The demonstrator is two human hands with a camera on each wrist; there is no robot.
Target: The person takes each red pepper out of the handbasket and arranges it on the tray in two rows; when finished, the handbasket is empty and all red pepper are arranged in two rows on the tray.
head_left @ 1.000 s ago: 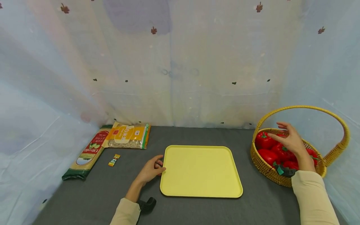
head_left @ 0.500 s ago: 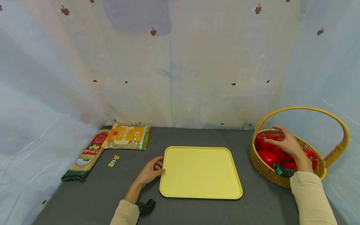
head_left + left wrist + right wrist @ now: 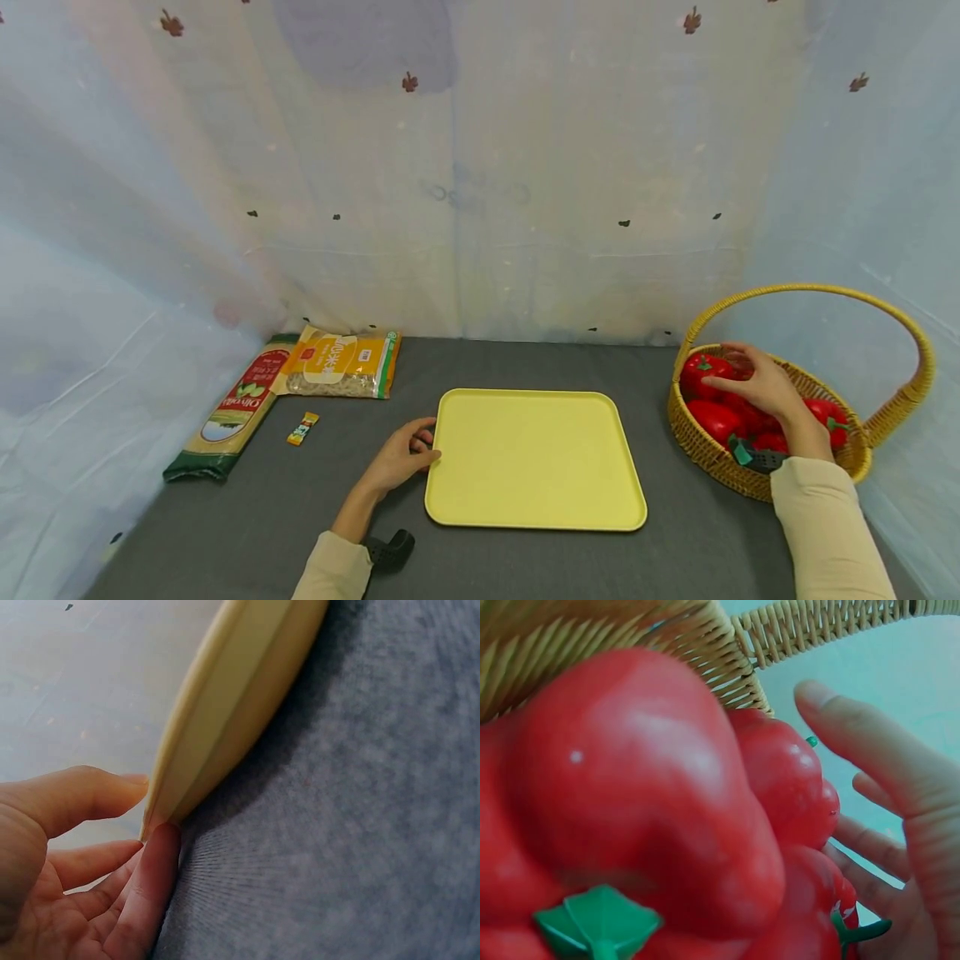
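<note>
My left hand (image 3: 397,458) is at the left edge of a yellow rectangular tray (image 3: 536,458). In the left wrist view, the thumb rests at the rim of the tray (image 3: 225,697) while fingertips meet its outer side from below, pinching the edge. Over a wicker basket (image 3: 692,435) on the right, my right hand (image 3: 772,392) reaches in among red bell peppers (image 3: 711,418), thumb and fingers spread. The right wrist view has a large red bell pepper (image 3: 637,772) up close; the right thumb (image 3: 862,739) stands apart from the peppers, and the other fingers are partly hidden behind them.
The basket's tall handle (image 3: 810,287) arches above the right hand. At the back left lie a green-ended Olivoila bag (image 3: 240,408) and an orange grain bag (image 3: 337,364). A small yellow wrapped packet (image 3: 303,428) is in front of them on the grey cloth (image 3: 247,542).
My right hand has lowered and shifted slightly left into the basket, its fingers now among the peppers. The left hand and the tray have stayed put.
</note>
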